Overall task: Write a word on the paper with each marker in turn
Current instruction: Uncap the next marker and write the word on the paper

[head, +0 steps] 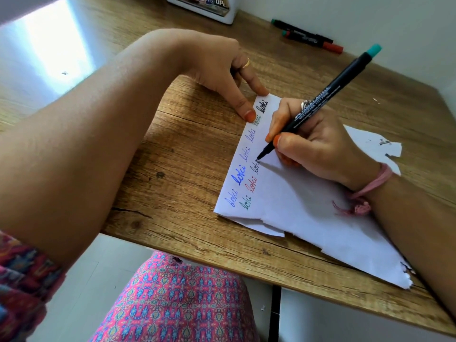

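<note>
One paper [296, 193], torn-edged, lies on the counter [187, 149]; two rows of "loki" run along its far edge. Item in use: black marker [318, 99], teal cap-end, tip touching the second row mid-word. My right hand [318, 141] has its grip pinched round the barrel; my left hand [222, 70], fingers straight, presses the sheet's corner. Two spare markers [308, 37] rest well apart, by the wall. Risk, as I judge it: my right wrist rests on the paper and could smear wet ink or shift it.
</note>
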{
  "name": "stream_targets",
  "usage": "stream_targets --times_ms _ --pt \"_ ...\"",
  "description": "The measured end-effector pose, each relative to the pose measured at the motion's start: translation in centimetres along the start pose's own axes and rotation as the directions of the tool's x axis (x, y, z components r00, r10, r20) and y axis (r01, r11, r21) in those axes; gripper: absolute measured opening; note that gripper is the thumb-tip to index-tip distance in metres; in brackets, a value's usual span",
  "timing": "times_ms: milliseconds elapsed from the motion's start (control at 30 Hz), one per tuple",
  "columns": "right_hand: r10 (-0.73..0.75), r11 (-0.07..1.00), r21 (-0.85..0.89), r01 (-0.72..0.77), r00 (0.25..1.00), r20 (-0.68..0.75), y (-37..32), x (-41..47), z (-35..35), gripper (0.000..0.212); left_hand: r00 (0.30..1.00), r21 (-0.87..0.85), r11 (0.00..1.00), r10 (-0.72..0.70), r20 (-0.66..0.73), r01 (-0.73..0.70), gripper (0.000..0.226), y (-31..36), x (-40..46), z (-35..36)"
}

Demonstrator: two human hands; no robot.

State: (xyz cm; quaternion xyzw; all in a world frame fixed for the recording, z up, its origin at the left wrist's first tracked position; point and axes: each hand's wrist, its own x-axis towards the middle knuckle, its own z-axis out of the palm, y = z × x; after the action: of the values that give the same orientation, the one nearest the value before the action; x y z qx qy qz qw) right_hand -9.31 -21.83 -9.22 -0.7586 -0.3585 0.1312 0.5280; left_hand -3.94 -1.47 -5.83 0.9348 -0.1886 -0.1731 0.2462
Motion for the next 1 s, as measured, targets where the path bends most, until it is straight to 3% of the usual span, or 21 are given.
stream_targets --times_ms 100,167,300,433,567,733,1000 --pt "-0.006 1.000 -0.002 0.006 1.000 0.001 0.2 0.1 0.0 0.004 1.000 0.005 1.000 -0.004 -0.003 0.004 0.073 0.1 0.0 -0.1" --pt "-0.005 0.996 0.094 0.007 1.000 -0.022 0.2 0.2 0.0 0.004 1.000 -0.006 1.000 -0.003 -0.023 0.003 0.074 0.0 0.1 -0.1" --pt "0.073 0.925 0.379 -0.008 0.985 -0.156 0.2 0.4 -0.2 0.010 1.000 -0.253 0.967 -0.018 -0.022 0.012 0.063 -0.6 0.2 -0.3" --pt "0.127 0.905 0.426 -0.020 0.966 -0.224 0.0 0.5 -0.2 0.014 1.000 -0.365 0.931 0.012 0.024 -0.002 0.070 -1.3 -0.2 -0.6" --pt "0.168 0.869 0.493 -0.046 0.964 -0.205 -0.2 0.5 -0.3 0.023 0.998 -0.460 0.886 0.063 0.009 -0.052 0.069 -2.1 -0.4 -0.9" --pt "0.161 0.916 0.398 -0.043 0.950 -0.268 -0.2 0.5 -0.3 0.028 0.996 -0.607 0.791 0.031 -0.084 -0.076 0.079 -3.1 -0.3 -0.9" --pt "0.189 0.934 0.353 -0.044 0.903 -0.386 -0.1 0.6 -0.3 0.013 0.992 -0.510 0.855 0.039 -0.121 -0.095 0.060 -2.1 -1.1 -1.5"
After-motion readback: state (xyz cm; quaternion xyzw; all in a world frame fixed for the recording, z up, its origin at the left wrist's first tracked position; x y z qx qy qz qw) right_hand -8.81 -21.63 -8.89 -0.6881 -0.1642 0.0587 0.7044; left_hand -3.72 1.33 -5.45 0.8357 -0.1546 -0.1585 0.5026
